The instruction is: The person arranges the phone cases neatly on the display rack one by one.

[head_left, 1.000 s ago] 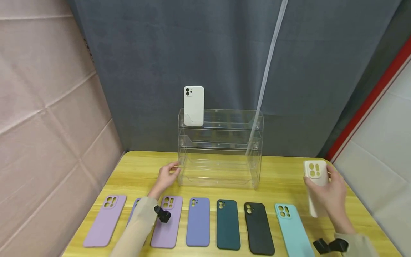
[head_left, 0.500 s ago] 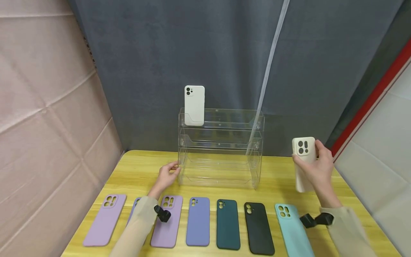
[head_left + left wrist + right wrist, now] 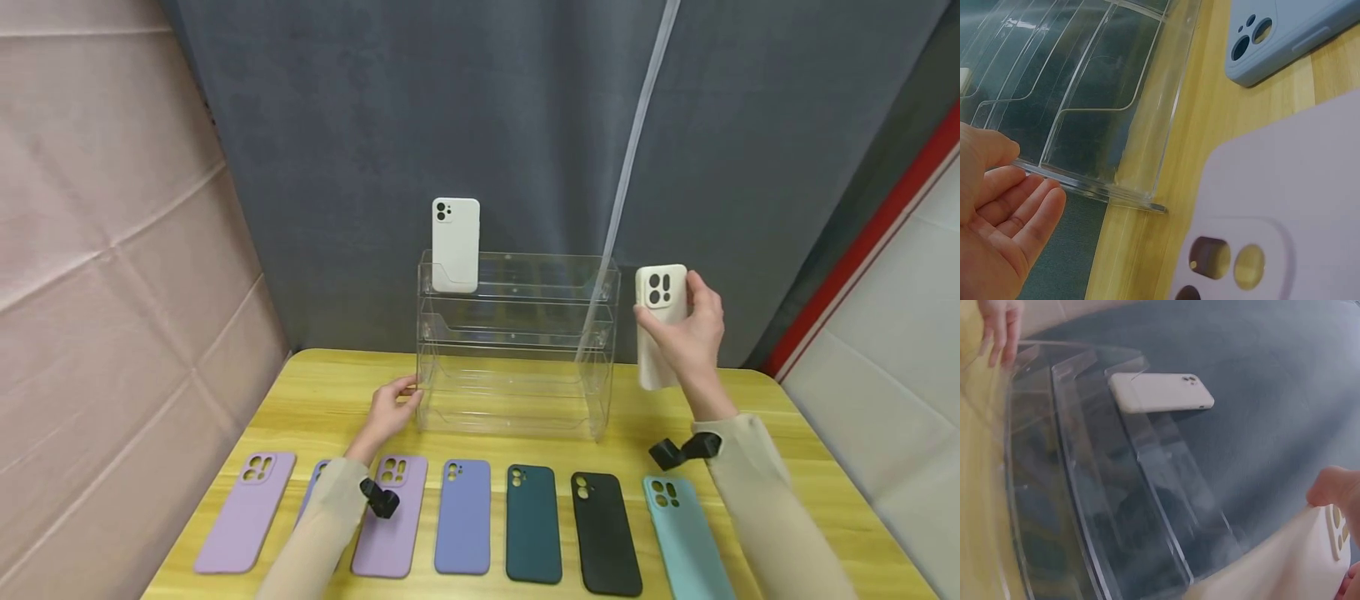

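Cream phone case [image 3: 654,357] hangs upright in the right hand [image 3: 695,329], just right of the clear tiered rack [image 3: 513,425]; over the last second it has risen from low at the table's right end, swinging up and leftward, so that it now shows beside the rack's upper tiers with a small gap between them in the head view; for the work in hand, I judge this to be the middle of a carry, as the case sits in no tier and is not set down anywhere; the left hand [image 3: 387,412] has stayed at the rack's left side, its fingers loosely bent against or right beside the clear wall, and I cannot tell whether they press on it. Right thumb and fingers pinch the cream case from its two long edges, a narrow, firm-looking hold high on the body; the case looks smooth and plain, with rounded corners and a raised camera block at the top, pierced by round holes and a longer slot, its back turned toward the head camera; below the grip its lower end hangs free. White phone case [image 3: 455,250] stands in the rack's top tier at the left end; nearer the person, on the yellow wooden table [image 3: 322,392], lies a row of other cases, among them a dark teal case [image 3: 533,527], a black case [image 3: 607,537] and a turquoise case [image 3: 686,533].
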`<action>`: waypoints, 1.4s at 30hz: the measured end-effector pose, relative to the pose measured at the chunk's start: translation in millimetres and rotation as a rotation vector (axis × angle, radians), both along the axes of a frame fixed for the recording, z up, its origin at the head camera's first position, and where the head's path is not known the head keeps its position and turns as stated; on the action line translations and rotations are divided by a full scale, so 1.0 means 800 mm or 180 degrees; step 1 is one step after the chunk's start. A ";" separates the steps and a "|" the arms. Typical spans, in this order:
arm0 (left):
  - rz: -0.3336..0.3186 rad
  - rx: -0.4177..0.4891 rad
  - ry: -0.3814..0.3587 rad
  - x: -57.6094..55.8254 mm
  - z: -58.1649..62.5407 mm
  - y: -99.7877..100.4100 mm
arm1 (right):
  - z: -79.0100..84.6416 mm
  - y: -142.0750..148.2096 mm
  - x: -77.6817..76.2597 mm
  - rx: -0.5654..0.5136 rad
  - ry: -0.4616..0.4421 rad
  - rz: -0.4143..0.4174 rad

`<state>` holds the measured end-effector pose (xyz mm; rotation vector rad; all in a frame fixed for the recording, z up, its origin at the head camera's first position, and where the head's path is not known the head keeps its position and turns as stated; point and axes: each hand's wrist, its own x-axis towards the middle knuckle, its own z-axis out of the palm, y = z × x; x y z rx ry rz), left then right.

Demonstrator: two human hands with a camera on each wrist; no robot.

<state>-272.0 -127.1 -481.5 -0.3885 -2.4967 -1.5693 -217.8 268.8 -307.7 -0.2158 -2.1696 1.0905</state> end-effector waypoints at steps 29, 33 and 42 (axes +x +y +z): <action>0.0014 0.0063 -0.0054 0.008 0.000 -0.002 | 0.084 -0.116 -0.123 -0.0543 0.0329 0.0238; 0.0019 0.0053 -0.0029 0.008 -0.001 -0.001 | 0.089 -0.132 -0.138 -0.0679 0.0328 0.0224; 0.0022 0.0091 -0.0069 0.009 0.000 0.008 | 0.087 -0.165 -0.164 -0.0647 0.0408 0.0139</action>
